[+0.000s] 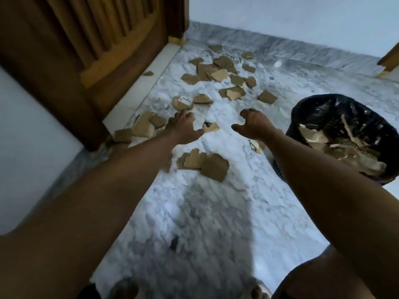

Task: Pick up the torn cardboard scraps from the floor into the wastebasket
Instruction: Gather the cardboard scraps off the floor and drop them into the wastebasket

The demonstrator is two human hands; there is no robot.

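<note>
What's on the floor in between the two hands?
In the head view, one small torn cardboard scrap lies on the marble floor between the left hand and the right hand. The rest there is bare marble.

A home's room; marble floor (pixel 216 212), carved wooden door (pixel 86 39), plain painted wall (pixel 302 18).

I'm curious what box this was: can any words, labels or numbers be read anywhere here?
White label on the round cardboard scrap: dark print, too blurred to read.
Other cardboard scraps, black-lined wastebasket, wooden door: no readable text.
</note>
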